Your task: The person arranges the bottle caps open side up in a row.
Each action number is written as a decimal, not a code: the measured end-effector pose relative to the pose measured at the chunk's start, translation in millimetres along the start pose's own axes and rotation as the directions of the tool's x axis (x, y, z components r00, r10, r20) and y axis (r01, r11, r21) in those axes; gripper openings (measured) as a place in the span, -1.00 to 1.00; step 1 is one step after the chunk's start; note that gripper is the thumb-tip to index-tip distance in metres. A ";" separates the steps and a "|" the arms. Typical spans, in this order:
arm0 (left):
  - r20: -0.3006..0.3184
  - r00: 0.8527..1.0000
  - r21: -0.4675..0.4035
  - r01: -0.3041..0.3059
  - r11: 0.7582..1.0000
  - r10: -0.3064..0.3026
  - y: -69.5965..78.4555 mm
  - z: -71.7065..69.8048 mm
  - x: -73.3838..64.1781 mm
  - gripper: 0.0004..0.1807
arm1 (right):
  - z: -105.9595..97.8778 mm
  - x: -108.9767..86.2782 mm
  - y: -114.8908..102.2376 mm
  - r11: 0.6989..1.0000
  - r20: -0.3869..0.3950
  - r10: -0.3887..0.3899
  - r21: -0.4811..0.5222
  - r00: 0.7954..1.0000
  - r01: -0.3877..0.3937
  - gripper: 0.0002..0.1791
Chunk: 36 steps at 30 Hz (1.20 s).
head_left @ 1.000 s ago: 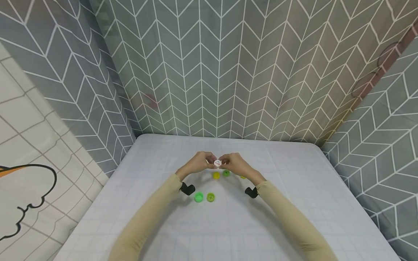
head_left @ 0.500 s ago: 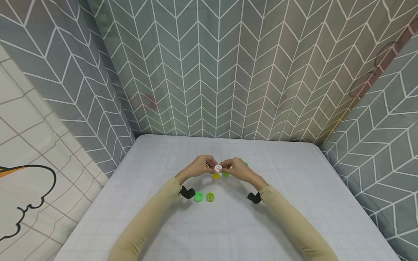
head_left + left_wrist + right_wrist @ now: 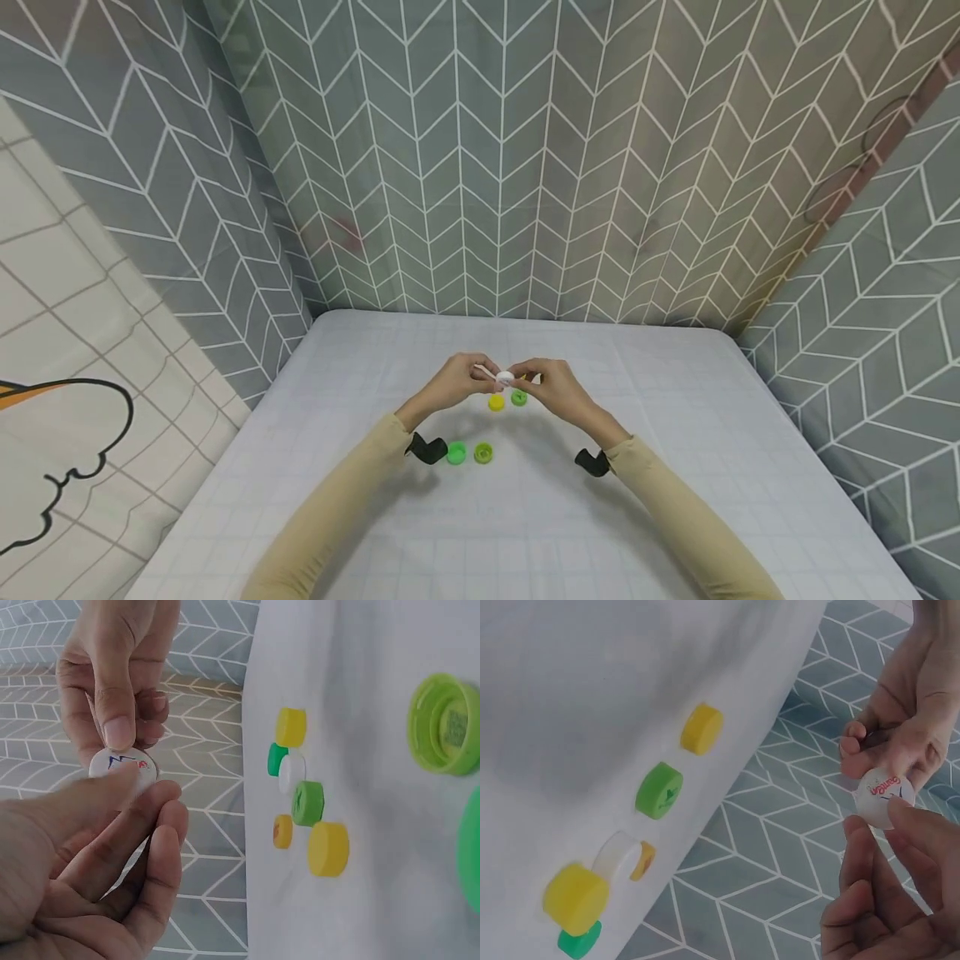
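Both hands meet above the far half of the table, fingers on one white bottle cap point(image 3: 506, 379) with blue and red print on its top. My left hand point(image 3: 459, 381) pinches it between thumb and fingers. Opposite, my right hand point(image 3: 558, 392) pinches the other edge. The left wrist view shows the left thumb lying across the printed face point(image 3: 112, 760), hiding part of it. Below the hands on the cloth are a yellow cap point(image 3: 497, 402) and a green cap point(image 3: 519, 397).
Nearer the person lie a bright green cap point(image 3: 456, 452) and a lime cap point(image 3: 483, 452), hollow side up. Another white cap point(image 3: 292, 774), a dark green cap point(image 3: 277, 759) and a small yellow-orange cap point(image 3: 283, 831) lie farther off. A patterned curtain point(image 3: 480, 167) hangs behind the table.
The white cap has tilted between the hands, its face no longer turned as squarely to the head view. The right wrist and forearm have shifted slightly right. Both hands keep their pinch.
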<state>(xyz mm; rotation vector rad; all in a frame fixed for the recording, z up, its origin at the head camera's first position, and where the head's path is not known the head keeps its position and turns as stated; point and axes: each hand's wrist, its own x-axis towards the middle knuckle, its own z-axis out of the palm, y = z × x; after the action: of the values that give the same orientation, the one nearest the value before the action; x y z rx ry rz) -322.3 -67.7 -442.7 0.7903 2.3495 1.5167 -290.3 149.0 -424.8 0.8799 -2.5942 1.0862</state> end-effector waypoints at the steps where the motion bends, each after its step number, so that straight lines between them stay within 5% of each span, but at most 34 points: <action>1: -0.004 1.000 -0.001 0.005 1.000 -0.005 1.1 0.5 -1.4 -0.73 | -0.4 -0.8 -0.6 1.000 -0.007 -0.011 -0.001 1.000 0.011 -0.81; 7: -0.020 1.000 0.029 -0.016 0.999 0.016 23.3 -1.0 -14.0 -0.75 | -3.6 -2.8 -3.6 0.998 -0.009 -0.062 0.011 0.998 0.062 -0.81; 17: -0.045 0.998 0.018 0.050 0.999 -0.049 5.9 -1.4 -13.4 -0.40 | 2.3 -4.6 -8.6 0.999 0.008 -0.029 -0.012 1.000 0.030 -0.67; 24: -0.074 0.996 0.096 -0.044 0.994 0.051 13.2 1.2 -13.8 -0.54 | 3.2 -0.8 -10.7 0.999 0.010 -0.033 -0.025 0.999 0.033 -0.65; 30: -0.082 0.995 0.083 -0.045 0.995 0.052 10.6 4.1 -13.6 -0.65 | 5.4 0.8 -9.1 0.999 0.047 0.009 -0.036 0.999 -0.007 -0.72; 36: -0.068 0.993 0.173 -0.081 0.982 0.094 9.6 5.9 -14.4 -0.70 | 3.4 1.0 -7.1 0.999 0.112 0.016 -0.050 0.994 -0.010 -0.74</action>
<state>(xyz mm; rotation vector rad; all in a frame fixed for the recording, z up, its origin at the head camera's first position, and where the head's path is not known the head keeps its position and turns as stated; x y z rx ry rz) -304.7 -68.1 -437.9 0.9023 2.5585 1.4163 -286.7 142.3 -422.7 0.9398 -2.7085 0.9990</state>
